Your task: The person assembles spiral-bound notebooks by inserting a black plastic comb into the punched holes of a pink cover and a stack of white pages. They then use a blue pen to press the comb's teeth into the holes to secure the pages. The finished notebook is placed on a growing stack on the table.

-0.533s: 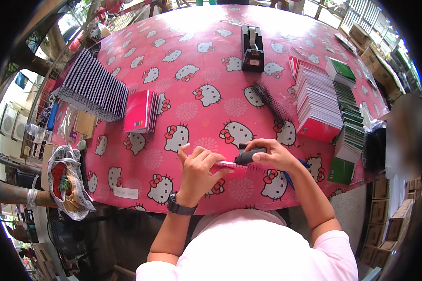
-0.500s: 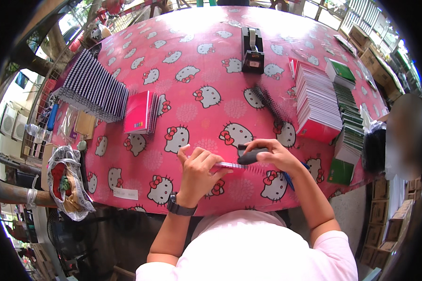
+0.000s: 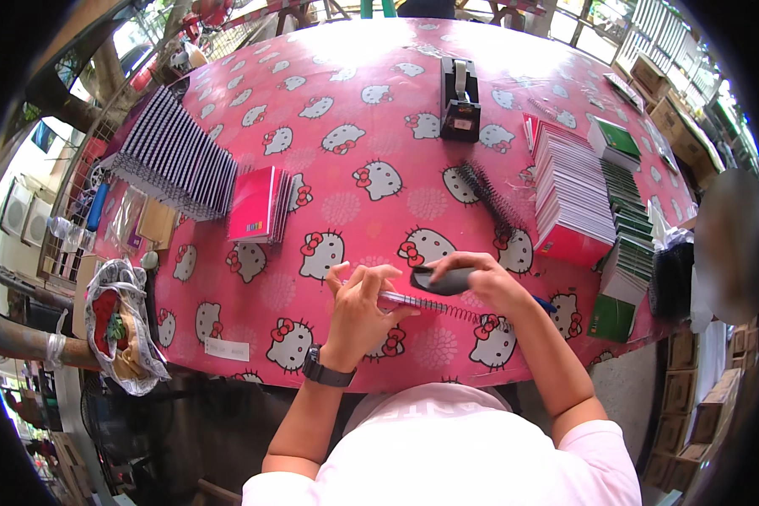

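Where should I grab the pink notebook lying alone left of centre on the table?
Take the pink notebook by its bare left cover edge, coming from the left. Its right side shows fanned pages or further books, and the striped stack crowds its upper left, so approach low.

table (image 3: 329,76): pink cat-print cloth | light: daylight (brightest at far edge) | right: stacked cardboard boxes (image 3: 691,413)

The table (image 3: 396,110) wears a pink cloth patterned with white cats in red bows; on it lie a pink notebook (image 3: 255,204), black-and-white striped notebooks (image 3: 173,156), green booklets (image 3: 616,139) and a black tape dispenser (image 3: 460,93)
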`<action>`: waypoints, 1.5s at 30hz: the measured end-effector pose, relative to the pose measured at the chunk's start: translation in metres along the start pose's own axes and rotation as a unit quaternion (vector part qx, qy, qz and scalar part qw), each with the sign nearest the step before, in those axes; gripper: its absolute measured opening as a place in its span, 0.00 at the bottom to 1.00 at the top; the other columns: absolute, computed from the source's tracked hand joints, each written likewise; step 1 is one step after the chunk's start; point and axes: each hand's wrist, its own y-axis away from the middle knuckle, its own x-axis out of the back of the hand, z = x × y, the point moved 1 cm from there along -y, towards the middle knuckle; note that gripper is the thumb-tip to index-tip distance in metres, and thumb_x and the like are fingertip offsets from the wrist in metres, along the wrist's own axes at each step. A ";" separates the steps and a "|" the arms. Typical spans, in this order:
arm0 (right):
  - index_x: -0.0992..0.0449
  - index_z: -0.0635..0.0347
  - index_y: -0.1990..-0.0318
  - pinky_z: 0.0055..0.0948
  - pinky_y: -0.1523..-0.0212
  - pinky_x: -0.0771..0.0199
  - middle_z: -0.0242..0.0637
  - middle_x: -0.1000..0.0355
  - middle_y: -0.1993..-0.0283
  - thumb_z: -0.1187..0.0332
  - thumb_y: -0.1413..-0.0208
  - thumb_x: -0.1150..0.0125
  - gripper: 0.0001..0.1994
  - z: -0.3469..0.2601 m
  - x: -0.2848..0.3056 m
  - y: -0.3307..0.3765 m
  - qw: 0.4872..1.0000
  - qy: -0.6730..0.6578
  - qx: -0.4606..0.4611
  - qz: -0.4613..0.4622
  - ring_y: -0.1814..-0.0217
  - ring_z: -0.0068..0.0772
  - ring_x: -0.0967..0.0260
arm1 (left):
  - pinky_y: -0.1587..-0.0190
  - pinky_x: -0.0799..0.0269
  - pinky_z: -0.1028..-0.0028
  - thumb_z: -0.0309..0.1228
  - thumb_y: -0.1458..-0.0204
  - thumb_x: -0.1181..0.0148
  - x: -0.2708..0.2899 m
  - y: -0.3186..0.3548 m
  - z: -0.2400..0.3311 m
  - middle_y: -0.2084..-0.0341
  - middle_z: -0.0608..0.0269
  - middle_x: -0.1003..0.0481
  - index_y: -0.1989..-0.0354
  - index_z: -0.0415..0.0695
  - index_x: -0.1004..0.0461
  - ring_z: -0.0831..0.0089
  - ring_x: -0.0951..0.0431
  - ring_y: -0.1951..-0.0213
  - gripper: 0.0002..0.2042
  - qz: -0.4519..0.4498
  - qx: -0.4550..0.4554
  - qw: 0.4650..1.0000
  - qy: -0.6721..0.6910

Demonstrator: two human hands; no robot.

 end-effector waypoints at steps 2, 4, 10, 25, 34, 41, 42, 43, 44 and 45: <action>0.24 0.62 0.58 0.21 0.63 0.37 0.31 0.31 0.67 0.46 0.54 0.34 0.27 -0.007 -0.005 -0.005 0.998 0.051 0.007 -0.028 0.65 0.21 0.36 | 0.44 0.50 0.60 0.42 0.70 0.24 -0.002 -0.003 -0.002 0.79 0.76 0.29 0.52 0.52 0.33 0.77 0.26 0.67 0.33 0.002 -0.003 1.000 0.001; 0.24 0.62 0.59 0.23 0.63 0.37 0.31 0.31 0.67 0.43 0.56 0.34 0.29 -0.003 -0.002 -0.008 0.979 0.191 -0.054 0.036 0.64 0.21 0.36 | 0.44 0.50 0.60 0.42 0.70 0.24 -0.002 -0.006 -0.002 0.79 0.76 0.28 0.49 0.52 0.35 0.77 0.26 0.67 0.36 0.002 -0.008 1.000 0.007; 0.23 0.61 0.61 0.24 0.64 0.37 0.33 0.30 0.66 0.41 0.56 0.34 0.29 0.001 -0.006 -0.015 0.987 0.152 -0.013 0.042 0.64 0.22 0.36 | 0.42 0.52 0.58 0.42 0.73 0.22 -0.002 -0.003 -0.005 0.68 0.70 0.26 0.40 0.49 0.41 0.73 0.26 0.58 0.47 -0.003 -0.002 1.000 -0.016; 0.24 0.64 0.60 0.29 0.48 0.37 0.38 0.28 0.55 0.49 0.54 0.35 0.25 -0.001 -0.009 -0.026 0.993 0.110 -0.048 -0.012 0.53 0.29 0.34 | 0.62 0.26 0.78 0.23 0.65 0.24 -0.029 0.022 -0.043 0.69 0.68 0.31 0.63 0.44 0.39 0.81 0.28 0.64 0.26 0.039 0.163 0.888 0.429; 0.23 0.63 0.60 0.22 0.64 0.39 0.28 0.33 0.68 0.50 0.52 0.35 0.23 -0.007 -0.018 -0.038 0.994 0.111 -0.012 0.017 0.64 0.19 0.39 | 0.63 0.27 0.78 0.25 0.65 0.23 -0.030 0.023 -0.043 0.70 0.69 0.32 0.65 0.45 0.40 0.81 0.29 0.66 0.26 0.044 0.154 0.898 0.409; 0.23 0.61 0.62 0.25 0.63 0.39 0.31 0.34 0.68 0.47 0.54 0.32 0.25 -0.014 -0.024 -0.045 0.985 0.169 -0.041 0.017 0.63 0.22 0.39 | 0.66 0.27 0.79 0.26 0.65 0.23 -0.030 0.022 -0.048 0.71 0.70 0.32 0.65 0.46 0.40 0.81 0.28 0.69 0.27 0.046 0.146 0.926 0.346; 0.23 0.61 0.62 0.25 0.63 0.39 0.32 0.34 0.68 0.46 0.54 0.32 0.25 -0.011 -0.028 -0.043 0.992 0.124 -0.027 0.002 0.64 0.23 0.39 | 0.66 0.27 0.79 0.25 0.65 0.23 -0.030 0.025 -0.047 0.71 0.70 0.32 0.65 0.46 0.40 0.81 0.28 0.69 0.27 0.040 0.142 0.935 0.323; 0.23 0.61 0.62 0.25 0.63 0.40 0.32 0.34 0.68 0.46 0.55 0.32 0.26 -0.008 -0.031 -0.042 0.997 0.079 -0.012 -0.014 0.64 0.24 0.39 | 0.66 0.27 0.79 0.26 0.65 0.23 -0.032 0.027 -0.047 0.71 0.70 0.32 0.65 0.46 0.40 0.81 0.28 0.69 0.27 0.036 0.165 0.920 0.354; 0.24 0.59 0.59 0.30 0.57 0.36 0.36 0.31 0.64 0.45 0.55 0.32 0.26 -0.003 -0.026 -0.042 0.976 0.216 -0.020 0.024 0.59 0.30 0.37 | 0.66 0.27 0.79 0.26 0.65 0.22 -0.033 0.026 -0.045 0.71 0.70 0.32 0.65 0.46 0.40 0.81 0.28 0.69 0.27 0.031 0.187 0.903 0.384; 0.24 0.59 0.58 0.32 0.55 0.36 0.37 0.30 0.62 0.44 0.56 0.32 0.28 -0.001 -0.020 -0.042 0.955 0.292 -0.005 0.054 0.56 0.33 0.37 | 0.67 0.27 0.79 0.26 0.65 0.22 -0.032 0.023 -0.044 0.71 0.69 0.31 0.65 0.46 0.40 0.81 0.28 0.69 0.27 0.030 0.204 0.887 0.413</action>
